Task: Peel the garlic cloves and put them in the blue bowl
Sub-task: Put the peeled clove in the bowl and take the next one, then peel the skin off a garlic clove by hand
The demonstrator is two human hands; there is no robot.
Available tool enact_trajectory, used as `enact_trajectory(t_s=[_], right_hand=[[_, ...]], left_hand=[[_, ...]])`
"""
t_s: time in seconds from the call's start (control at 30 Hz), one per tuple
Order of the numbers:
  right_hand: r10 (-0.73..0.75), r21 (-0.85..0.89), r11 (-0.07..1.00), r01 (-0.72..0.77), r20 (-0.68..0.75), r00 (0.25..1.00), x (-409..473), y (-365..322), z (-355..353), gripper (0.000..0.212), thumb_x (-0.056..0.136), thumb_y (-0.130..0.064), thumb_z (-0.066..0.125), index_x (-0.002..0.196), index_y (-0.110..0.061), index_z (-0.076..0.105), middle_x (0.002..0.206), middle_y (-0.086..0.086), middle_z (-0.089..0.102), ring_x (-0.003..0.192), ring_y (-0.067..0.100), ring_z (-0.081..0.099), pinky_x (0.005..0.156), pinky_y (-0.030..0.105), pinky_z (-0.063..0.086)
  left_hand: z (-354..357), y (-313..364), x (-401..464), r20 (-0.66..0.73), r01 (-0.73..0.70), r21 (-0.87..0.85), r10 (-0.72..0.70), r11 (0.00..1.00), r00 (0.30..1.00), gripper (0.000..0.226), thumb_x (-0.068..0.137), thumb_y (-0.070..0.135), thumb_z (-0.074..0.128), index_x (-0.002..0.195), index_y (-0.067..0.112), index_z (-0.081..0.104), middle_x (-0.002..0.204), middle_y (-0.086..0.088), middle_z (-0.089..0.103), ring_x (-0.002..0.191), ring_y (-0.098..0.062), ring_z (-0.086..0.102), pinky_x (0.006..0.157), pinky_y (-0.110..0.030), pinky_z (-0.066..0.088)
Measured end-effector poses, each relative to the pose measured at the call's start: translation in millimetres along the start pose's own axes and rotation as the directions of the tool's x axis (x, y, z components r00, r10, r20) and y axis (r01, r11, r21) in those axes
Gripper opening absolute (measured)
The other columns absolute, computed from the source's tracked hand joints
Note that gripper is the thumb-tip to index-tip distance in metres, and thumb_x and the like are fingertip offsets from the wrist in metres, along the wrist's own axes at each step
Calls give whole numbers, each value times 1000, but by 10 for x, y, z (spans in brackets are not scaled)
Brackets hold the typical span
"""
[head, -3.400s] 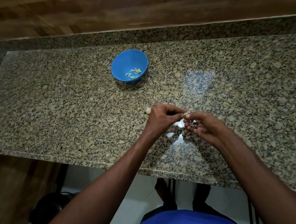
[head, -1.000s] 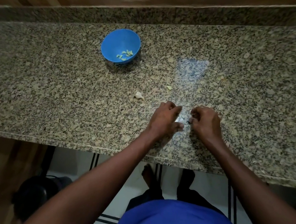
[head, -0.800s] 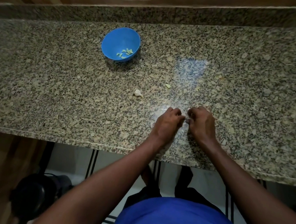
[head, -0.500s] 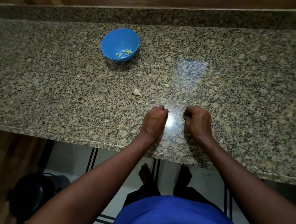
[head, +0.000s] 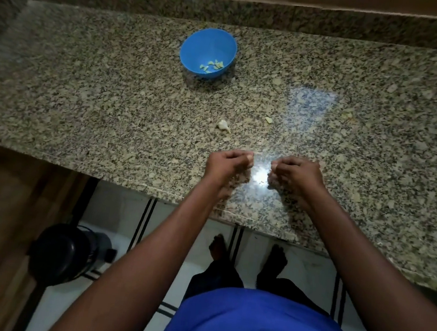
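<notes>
The blue bowl (head: pixel 210 42) stands on the granite counter (head: pixel 87 98) at the back, with several peeled garlic cloves (head: pixel 212 66) inside. An unpeeled garlic clove (head: pixel 223 125) lies loose between the bowl and my hands, and a small pale scrap (head: pixel 268 120) lies to its right. My left hand (head: pixel 227 163) hovers near the counter's front edge with its fingers curled and its thumb pinched against the forefinger, as on a small garlic clove that is mostly hidden. My right hand (head: pixel 296 174) is a hand's width to the right, fingers curled inward, with nothing visible in it.
A bright light reflection (head: pixel 259 176) shines on the counter between my hands. The counter's front edge (head: pixel 153 184) runs just under my wrists. A dark round appliance (head: pixel 66 253) sits on the tiled floor at lower left. A wooden wall backs the counter.
My hands, which were pinched together on a clove, have pulled apart sideways. The view has shifted, so the bowl now sits further right in the frame.
</notes>
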State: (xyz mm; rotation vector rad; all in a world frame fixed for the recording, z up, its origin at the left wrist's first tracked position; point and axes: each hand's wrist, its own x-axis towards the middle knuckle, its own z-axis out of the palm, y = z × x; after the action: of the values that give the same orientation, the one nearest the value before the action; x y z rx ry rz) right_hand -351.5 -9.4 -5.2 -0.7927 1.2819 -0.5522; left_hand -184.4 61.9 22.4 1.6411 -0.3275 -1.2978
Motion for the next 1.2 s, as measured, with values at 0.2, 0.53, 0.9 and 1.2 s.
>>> enact_trajectory(t_s=[0.2, 0.53, 0.9, 1.2], right_hand=[[-1, 86, 996, -16, 193, 981, -78, -124, 521, 6, 87, 6, 72, 89, 0, 71, 81, 12, 75, 74, 23, 73, 70, 26, 60], [78, -62, 997, -53, 524, 848, -850, 130, 2843, 11, 91, 9, 64, 88, -1, 66, 83, 11, 68, 73, 18, 69, 76, 25, 61], [215, -314, 949, 31, 716, 664, -1903, 1793, 6294, 9, 92, 6, 64, 90, 0, 70, 76, 11, 69, 70, 17, 68, 69, 22, 57], [365, -488, 869, 83, 745, 559, -2340, 2435, 7631, 6, 92, 3, 66, 91, -3, 68, 75, 9, 69, 69, 15, 69, 68, 24, 58]], left_hand=[[-718, 77, -281, -20, 28, -478, -43, 878, 999, 10, 92, -8, 65, 100, -4, 70, 93, -11, 77, 84, -14, 75, 76, -19, 60], [-2723, 49, -887, -278, -225, -691, 34, 687, 960, 16, 95, -11, 58, 90, -2, 70, 74, -5, 76, 67, -9, 73, 67, -16, 59], [-6225, -731, -1738, -549, -457, -709, -13, 537, 836, 15, 96, -11, 56, 93, -4, 68, 79, -8, 77, 74, -12, 75, 70, -18, 59], [-7594, -1192, -2171, -645, -549, -738, -168, 394, 746, 11, 96, -8, 60, 100, -5, 70, 87, -11, 77, 82, -14, 76, 72, -19, 59]])
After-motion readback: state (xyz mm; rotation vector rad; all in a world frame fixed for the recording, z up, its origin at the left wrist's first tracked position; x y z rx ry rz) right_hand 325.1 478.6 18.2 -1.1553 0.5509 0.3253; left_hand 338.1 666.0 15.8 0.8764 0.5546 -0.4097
